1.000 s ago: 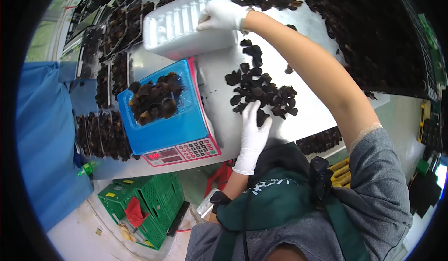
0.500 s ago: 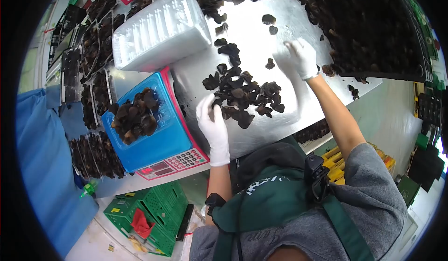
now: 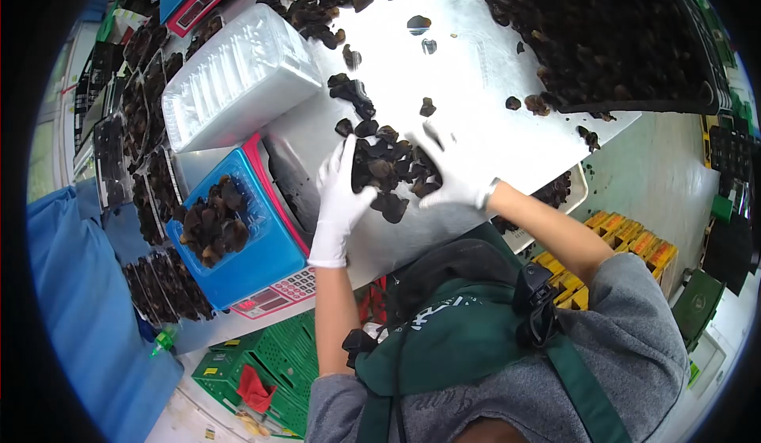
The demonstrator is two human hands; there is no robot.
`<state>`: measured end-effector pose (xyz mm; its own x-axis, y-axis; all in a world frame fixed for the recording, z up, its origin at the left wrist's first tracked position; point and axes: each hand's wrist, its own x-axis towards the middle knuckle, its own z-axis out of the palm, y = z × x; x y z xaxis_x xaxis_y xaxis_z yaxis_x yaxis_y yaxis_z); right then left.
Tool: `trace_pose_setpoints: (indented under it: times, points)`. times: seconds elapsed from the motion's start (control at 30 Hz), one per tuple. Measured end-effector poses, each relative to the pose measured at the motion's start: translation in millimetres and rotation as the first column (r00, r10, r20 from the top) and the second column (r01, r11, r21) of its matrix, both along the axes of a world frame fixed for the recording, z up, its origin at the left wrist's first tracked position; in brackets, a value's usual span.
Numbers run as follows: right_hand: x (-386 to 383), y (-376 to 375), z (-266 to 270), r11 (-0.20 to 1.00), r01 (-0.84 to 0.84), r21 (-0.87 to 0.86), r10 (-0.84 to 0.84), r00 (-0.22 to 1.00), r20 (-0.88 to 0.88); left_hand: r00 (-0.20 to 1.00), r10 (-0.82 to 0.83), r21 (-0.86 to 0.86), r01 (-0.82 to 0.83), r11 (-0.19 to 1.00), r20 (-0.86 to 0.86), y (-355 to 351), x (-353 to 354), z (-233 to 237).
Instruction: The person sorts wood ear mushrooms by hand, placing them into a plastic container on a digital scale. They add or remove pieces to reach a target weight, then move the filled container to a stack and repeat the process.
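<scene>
Several filled trays (image 3: 162,280) far left, one portion (image 3: 208,221) on scale (image 3: 261,262). Left hand (image 3: 339,199) wide, flat against pile (image 3: 388,169) on table (image 3: 491,78); right hand (image 3: 452,175) spread wide on far side, gripping nothing. Big heap (image 3: 626,39) far right unpacked, so probably most still to do.

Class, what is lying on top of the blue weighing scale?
A heap of dark wood ear mushrooms sits on the scale's blue platform. The surface beneath the heap is hidden; any tray holding it cannot be made out.
</scene>
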<state>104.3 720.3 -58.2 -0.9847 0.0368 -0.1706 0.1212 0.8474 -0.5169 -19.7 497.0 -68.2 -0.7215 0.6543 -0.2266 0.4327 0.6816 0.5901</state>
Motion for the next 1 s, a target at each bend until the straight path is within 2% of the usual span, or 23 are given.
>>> trace_pose_setpoints:
  times: [0.07,0.1,0.17,0.2,0.23,0.3,0.4,0.5,0.57,0.63,0.73,0.77,0.83,0.9,0.93,1.0]
  points:
    - [-7,-20,-10,0.999,0.008,0.046,-0.008,1.0,-0.016,0.999,-0.008,-0.08,0.011,0.997,0.041,2,15,26]
    - [-12,-30,-16,0.997,0.015,0.069,-0.013,1.0,-0.023,1.0,-0.01,-0.236,0.013,0.972,0.015,4,25,28]
    - [-28,-46,-40,0.992,0.04,0.12,-0.032,0.998,-0.06,0.998,0.047,-0.377,-0.03,0.926,0.036,16,37,27]
    - [-37,-49,-31,0.996,0.033,0.085,-0.03,0.999,-0.035,0.993,0.113,-0.269,-0.105,0.957,0.015,20,39,19]
    - [-44,-52,-32,0.999,0.028,0.018,-0.027,0.997,-0.07,0.979,0.192,-0.154,-0.18,0.972,0.065,23,39,13]
    - [-56,-47,-21,0.988,0.044,-0.146,-0.031,0.996,0.085,0.913,0.31,0.041,-0.332,0.943,0.267,35,31,3]
    - [-57,-33,-27,0.912,0.11,-0.395,-0.11,0.994,0.022,0.931,0.252,0.171,-0.302,0.938,0.266,49,20,8]
    - [-53,-4,-10,0.867,0.131,-0.48,-0.158,0.987,-0.015,0.925,0.197,0.252,-0.286,0.924,0.326,69,13,31]
    - [-54,18,11,0.859,0.118,-0.498,-0.188,0.978,-0.091,0.959,0.129,0.315,-0.208,0.926,0.253,86,4,40]
    - [-63,45,26,0.865,0.122,-0.487,-0.183,0.98,-0.081,0.941,0.081,0.366,-0.207,0.907,0.33,108,-10,54]
    - [-87,85,37,0.927,0.154,-0.341,-0.203,0.973,-0.113,0.933,-0.004,0.387,-0.145,0.911,0.359,148,-47,60]
    - [-96,99,28,0.943,0.166,-0.288,-0.204,0.973,-0.107,0.971,-0.048,0.377,-0.046,0.925,0.235,157,-61,44]
    - [-113,120,10,0.962,0.165,-0.217,-0.165,0.986,0.018,0.977,-0.146,0.269,0.101,0.958,0.152,171,-84,35]
    - [-109,127,11,0.971,0.176,-0.163,-0.165,0.983,0.077,0.979,-0.2,0.105,0.202,0.974,-0.029,174,-96,31]
    - [-105,129,15,0.974,0.175,-0.14,-0.16,0.981,0.114,0.974,-0.218,0.066,0.221,0.973,-0.059,168,-97,31]
    - [-92,128,34,0.972,0.23,-0.036,-0.225,0.967,0.116,0.978,-0.204,0.179,0.208,0.962,-0.038,146,-99,32]
